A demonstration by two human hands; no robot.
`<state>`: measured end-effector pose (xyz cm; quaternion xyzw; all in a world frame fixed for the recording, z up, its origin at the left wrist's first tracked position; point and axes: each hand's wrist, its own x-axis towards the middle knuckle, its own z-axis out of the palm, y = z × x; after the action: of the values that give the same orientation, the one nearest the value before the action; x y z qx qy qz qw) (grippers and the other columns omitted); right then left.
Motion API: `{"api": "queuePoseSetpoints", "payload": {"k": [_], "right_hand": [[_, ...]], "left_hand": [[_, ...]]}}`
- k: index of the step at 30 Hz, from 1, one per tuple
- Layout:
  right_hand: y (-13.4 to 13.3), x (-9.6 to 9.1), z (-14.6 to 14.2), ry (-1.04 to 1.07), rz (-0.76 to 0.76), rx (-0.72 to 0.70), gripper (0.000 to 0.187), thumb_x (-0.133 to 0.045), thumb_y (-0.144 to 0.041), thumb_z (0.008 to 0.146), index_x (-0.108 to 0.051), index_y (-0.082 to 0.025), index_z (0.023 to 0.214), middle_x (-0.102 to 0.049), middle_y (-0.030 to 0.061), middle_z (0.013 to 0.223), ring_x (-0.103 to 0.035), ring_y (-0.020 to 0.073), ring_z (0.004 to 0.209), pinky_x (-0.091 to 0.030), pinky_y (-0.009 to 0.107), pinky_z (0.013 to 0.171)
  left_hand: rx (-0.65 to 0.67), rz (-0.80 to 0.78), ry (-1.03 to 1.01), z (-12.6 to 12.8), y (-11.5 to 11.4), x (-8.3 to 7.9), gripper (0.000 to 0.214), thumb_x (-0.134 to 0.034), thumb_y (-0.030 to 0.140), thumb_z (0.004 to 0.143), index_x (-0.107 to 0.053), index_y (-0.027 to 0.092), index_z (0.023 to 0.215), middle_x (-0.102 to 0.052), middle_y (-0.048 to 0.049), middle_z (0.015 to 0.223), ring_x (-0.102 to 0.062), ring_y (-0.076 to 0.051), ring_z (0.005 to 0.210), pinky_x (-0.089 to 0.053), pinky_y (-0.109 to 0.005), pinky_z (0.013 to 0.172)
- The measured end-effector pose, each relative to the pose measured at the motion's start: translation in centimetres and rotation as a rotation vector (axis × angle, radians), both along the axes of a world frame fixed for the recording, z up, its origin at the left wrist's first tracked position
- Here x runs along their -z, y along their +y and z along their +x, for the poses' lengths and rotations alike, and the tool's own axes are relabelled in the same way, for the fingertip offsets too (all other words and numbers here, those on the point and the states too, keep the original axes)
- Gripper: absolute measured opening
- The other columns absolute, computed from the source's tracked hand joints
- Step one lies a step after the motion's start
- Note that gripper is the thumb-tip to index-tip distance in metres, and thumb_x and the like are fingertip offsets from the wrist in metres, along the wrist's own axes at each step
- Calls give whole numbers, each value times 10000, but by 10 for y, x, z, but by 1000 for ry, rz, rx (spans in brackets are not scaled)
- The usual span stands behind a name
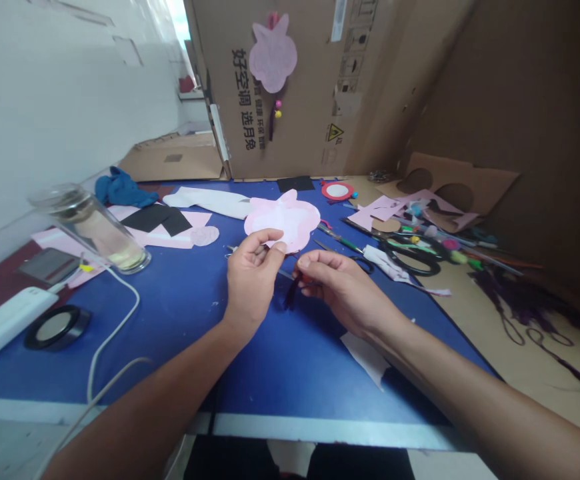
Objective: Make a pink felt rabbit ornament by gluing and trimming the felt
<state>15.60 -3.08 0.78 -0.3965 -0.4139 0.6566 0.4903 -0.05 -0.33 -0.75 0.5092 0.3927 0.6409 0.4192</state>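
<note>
A pink paper cutout [310, 215] with a scalloped outline and a paler middle stands before me, its pointed tip away from me. My left hand [251, 277] is closed, thumb and forefinger pinching the cutout's lower edge. Just right of it, my right hand [343, 283] is closed in a pinch on a dark purple tassel [291, 295], whose strands hang below the fingertips. Something small and reddish shows at those fingertips, too small to name. Scissors [367, 264] lie partly hidden behind my right hand.
To the left are a glass water bottle [103, 230], a tape roll [57, 327], a white power strip [13, 320] and a cable [133, 303]. Black-handled scissors [415, 260] and paper scraps [385, 208] lie at right. A similar pink cutout [273, 57] hangs on the cardboard [310, 120] behind.
</note>
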Motion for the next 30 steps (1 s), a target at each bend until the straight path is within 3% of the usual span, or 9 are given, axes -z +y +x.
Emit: {"api": "queuePoseSetpoints", "payload": {"k": [7, 15, 21, 30], "right_hand": [[1, 1, 0, -15, -1, -7, 334, -940, -479, 724, -745, -215, 781, -683, 4, 796, -578, 154, 732, -471, 313, 712], [0, 1, -1, -21, -3, -12, 327, -934, -478, 725, -749, -213, 774, -676, 5, 787, -572, 157, 729, -469, 314, 710], [1, 2, -1, -35, 4, -16, 321, -928, -481, 731, -751, -217, 773, -682, 3, 781, -571, 156, 724, -470, 317, 714], [0, 2, -2, -38, -8, -25, 333, -936, -484, 721, -751, -212, 769, -676, 1, 781, -578, 156, 730, -484, 322, 720]], "left_hand": [[-9, 0, -4, 1, 0, -1, 155, -775, 247, 884, -779, 218, 1036, -695, 5, 791, -665, -138, 732, -549, -248, 680], [-26, -15, 1, 2, -1, -5, 157, -785, 219, 857, -780, 218, 1013, -540, 55, 669, -512, -102, 593, -447, -229, 574], [-27, -3, -5, 2, -1, -4, 160, -793, 226, 852, -779, 221, 1011, -562, 43, 697, -526, -108, 612, -464, -234, 581], [-43, -16, 10, 3, -3, -7, 179, -788, 166, 819, -792, 228, 987, -481, 63, 620, -435, -86, 532, -375, -210, 476]]}}
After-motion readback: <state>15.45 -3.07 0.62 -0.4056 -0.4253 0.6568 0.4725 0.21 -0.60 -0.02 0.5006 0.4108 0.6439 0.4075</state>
